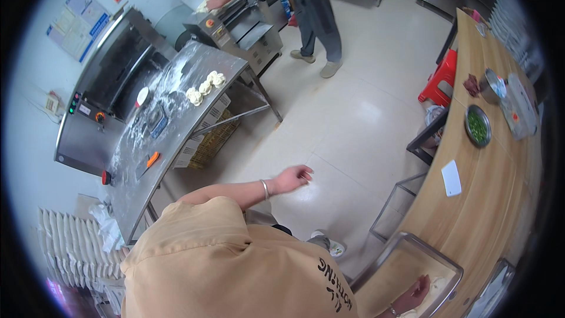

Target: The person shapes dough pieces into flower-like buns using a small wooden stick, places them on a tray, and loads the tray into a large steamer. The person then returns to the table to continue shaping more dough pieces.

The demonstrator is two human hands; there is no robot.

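Observation:
My left hand point(292, 179), with a bangle at its wrist, hangs in the air over the tiled floor. Its fingers curl loosely and hold nothing. Low on the right, my right hand point(417, 292) is bent over a metal-rimmed tray point(388, 261) on the wooden table. Pale dough pieces point(437, 283) lie in the tray beside and below that hand. Its fingers are curled, and whether they touch the dough cannot be told. Part of the tray is hidden behind my beige shirt point(229, 269).
On the wooden table point(476, 185) are a bowl of chopped greens point(477, 126), a white card point(451, 178) and a metal pot point(493, 86). The floured steel table point(128, 194) carries dough pieces point(205, 88) and an orange-handled knife point(150, 161). A person point(315, 13) handles dough at a machine point(234, 31).

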